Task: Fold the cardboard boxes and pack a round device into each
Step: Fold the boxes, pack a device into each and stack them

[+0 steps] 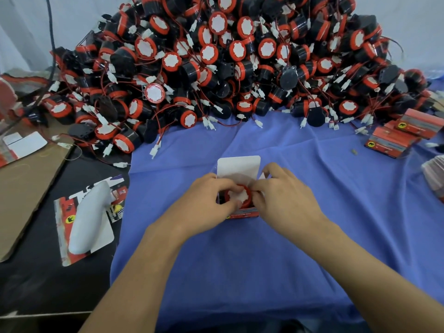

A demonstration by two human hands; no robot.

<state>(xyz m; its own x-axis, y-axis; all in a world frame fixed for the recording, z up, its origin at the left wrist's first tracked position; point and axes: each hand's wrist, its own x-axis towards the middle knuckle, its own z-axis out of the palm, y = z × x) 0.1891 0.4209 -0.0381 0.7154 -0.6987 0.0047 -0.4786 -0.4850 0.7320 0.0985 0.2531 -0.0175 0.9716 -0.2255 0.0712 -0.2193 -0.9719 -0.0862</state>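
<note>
With left hand [209,200] and right hand [286,195] pinching the round device [236,195], half seated in the open box [242,215] at worktop [240,272] near centre, avoid tilting: may wedge askew and topple the box.

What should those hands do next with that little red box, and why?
Probably press the round device fully down into the box. The left hand and right hand both pinch it, its red rim shows above the box's front edge, and the white lid flap stands open behind, so closing looks premature.
</note>
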